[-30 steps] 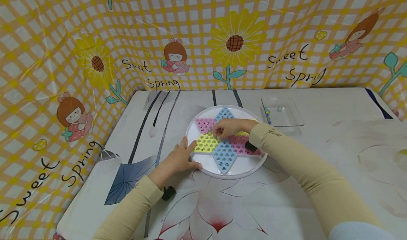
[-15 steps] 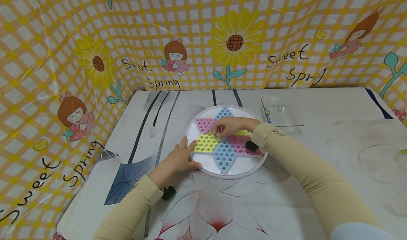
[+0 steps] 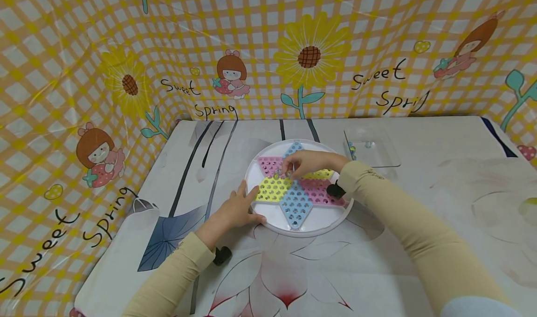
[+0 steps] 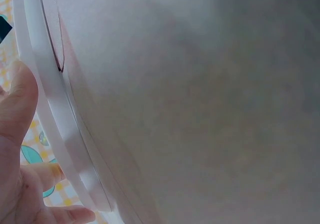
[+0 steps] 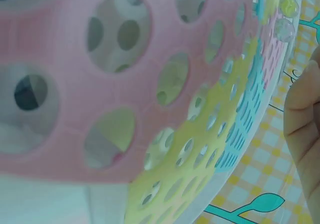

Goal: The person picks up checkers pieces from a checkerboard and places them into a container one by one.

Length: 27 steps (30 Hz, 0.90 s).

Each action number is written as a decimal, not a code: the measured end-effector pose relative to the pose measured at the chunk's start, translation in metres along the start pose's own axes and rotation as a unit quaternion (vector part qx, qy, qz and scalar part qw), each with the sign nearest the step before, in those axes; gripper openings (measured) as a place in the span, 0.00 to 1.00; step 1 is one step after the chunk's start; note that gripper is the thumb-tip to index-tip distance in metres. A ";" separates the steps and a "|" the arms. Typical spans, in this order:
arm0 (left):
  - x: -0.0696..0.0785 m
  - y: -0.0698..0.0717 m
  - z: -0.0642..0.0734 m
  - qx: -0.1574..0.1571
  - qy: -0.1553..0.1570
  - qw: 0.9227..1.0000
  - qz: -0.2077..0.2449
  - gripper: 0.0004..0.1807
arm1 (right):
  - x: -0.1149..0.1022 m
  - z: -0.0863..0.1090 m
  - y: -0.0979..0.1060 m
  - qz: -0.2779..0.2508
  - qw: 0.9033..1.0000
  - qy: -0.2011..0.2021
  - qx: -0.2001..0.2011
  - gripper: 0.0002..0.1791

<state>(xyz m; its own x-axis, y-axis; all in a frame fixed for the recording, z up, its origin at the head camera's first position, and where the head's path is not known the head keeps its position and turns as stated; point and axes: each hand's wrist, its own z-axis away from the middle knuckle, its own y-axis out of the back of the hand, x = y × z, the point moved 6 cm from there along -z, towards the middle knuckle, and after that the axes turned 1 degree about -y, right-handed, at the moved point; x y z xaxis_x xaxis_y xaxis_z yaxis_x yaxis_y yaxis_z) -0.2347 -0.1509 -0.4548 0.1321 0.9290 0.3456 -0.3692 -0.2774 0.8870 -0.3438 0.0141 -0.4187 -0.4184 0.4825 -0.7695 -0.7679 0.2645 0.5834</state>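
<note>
A round white Chinese checkers board (image 3: 323, 223) lies on the table, with a star of pink, yellow and blue holed sections. My left hand (image 3: 236, 210) rests on its left rim, fingers spread and fairly straight; the left wrist view shows the thumb (image 4: 19, 99) and fingertips against the white edge. Over the upper middle of the star, my right hand (image 3: 304, 162) pinches a small clear marble (image 3: 288, 174) between thumb and fingertips. Beside it, a yellowish marble (image 5: 288, 7) and a clear marble (image 5: 285, 30) sit on the board. The right wrist view cuts off most of that hand.
A clear square tray (image 3: 382, 158) stands behind and right of the board, with several marbles (image 3: 352, 150) along its left side. A checked cloth (image 3: 260, 28) rises behind and at the left. The white table (image 3: 168, 279) has printed flowers.
My right hand has shifted slightly up and right over the board, the pinched marble moving with it. The left hand stays in place on the rim.
</note>
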 end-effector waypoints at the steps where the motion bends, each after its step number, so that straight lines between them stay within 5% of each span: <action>1: 0.000 0.000 0.000 0.000 0.000 1.000 0.000 0.49 | -0.001 0.001 0.001 -0.003 1.000 0.007 0.002 0.09; 8: 0.000 0.000 0.000 0.000 -0.002 1.000 0.001 0.49 | -0.003 0.009 0.009 -0.028 0.999 0.030 0.010 0.09; 27: -0.001 -0.001 -0.002 0.003 -0.002 1.000 0.007 0.50 | 0.008 0.052 0.050 -0.072 0.996 -0.005 0.056 0.12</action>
<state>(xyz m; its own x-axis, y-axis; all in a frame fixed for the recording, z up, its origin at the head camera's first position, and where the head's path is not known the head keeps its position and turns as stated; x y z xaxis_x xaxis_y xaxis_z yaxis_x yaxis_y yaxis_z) -0.2364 -0.1511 -0.4564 0.1314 0.9242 0.3586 -0.3657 -0.2911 0.8840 -0.3601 0.0746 -0.3816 -0.3020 0.4410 -0.8452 -0.7610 0.4225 0.4923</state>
